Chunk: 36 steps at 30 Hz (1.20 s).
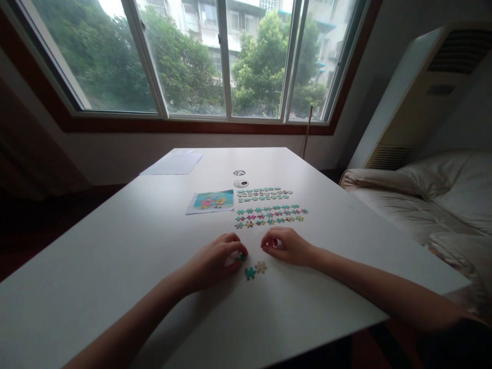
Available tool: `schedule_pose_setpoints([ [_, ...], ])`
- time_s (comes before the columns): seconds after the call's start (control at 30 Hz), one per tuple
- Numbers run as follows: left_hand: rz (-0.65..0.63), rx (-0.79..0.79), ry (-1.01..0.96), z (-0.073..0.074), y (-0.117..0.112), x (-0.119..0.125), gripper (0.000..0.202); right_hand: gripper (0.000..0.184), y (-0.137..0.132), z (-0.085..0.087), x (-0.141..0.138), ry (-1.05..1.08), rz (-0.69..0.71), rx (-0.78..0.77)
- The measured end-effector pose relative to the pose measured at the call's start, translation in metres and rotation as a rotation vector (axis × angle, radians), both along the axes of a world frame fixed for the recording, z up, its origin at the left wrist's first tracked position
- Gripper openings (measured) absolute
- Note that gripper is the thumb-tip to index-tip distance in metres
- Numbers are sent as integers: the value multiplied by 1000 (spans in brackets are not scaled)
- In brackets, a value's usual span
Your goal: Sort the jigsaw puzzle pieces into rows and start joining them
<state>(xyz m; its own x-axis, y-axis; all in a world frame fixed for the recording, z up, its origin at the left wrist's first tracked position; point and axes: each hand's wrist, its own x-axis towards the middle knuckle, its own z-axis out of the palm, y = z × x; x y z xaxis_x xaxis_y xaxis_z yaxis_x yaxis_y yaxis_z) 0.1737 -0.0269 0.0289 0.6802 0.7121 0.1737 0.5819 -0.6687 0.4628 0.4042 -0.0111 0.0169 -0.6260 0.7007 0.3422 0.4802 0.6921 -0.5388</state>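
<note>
Bearing puzzle pieces (pixel 269 215), white table (pixel 115 246) below windows (pixel 192 56).

Head-worn view, facing forward and down, table (pixel 115 246) close below, window (pixel 192 61) beyond

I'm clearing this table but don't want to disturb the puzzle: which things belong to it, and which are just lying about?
Puzzle: teal piece pinched by the left hand; right hand; two loose pieces; rows of pieces; cartoon picture.
Lying about: paper sheet; two round discs; bedding.
</note>
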Motion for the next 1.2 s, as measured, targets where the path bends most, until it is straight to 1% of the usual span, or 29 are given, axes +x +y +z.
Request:
schedule_pose_setpoints([
  [0.17, 2, -32, -49, -1, 2, -1, 16, 9, 1, 1, 1, 51, 9, 14],
  [0.27, 56, -102, -171, 1, 3, 3, 9, 9, 1, 2, 1, 69, 8, 5],
  [0.33, 147, -236, -341, 3, 3, 7, 7, 9, 1, 2, -1, 74, 4, -2],
  [0.47, 325, -578, -747, 4, 1, 19, 15, 10, -2, 5, -7, 81, -7, -11],
  [0.53, 375, -683, -870, 3, 0, 23, 17, 12, -4, 6, -10, 97, -10, -20],
  [0.63, 410, -757, -952, 0, -2, 26, 17, 16, -7, 7, -13, 144, -25, -45],
  [0.83, 389, -786, -966, -4, -1, 27, 16, 16, -9, 8, -15, 210, -84, -49],
  [0.97, 378, -723, -904, -4, -1, 28, 17, 15, -7, 12, -13, 232, -119, -55],
  [1.1, 389, -547, -746, -2, 0, 20, 16, 16, 2, 12, -4, 269, -177, -54],
  [1.2, 375, -338, -553, -3, 3, 9, 10, 16, 11, 10, 4, 278, -222, -57],
])
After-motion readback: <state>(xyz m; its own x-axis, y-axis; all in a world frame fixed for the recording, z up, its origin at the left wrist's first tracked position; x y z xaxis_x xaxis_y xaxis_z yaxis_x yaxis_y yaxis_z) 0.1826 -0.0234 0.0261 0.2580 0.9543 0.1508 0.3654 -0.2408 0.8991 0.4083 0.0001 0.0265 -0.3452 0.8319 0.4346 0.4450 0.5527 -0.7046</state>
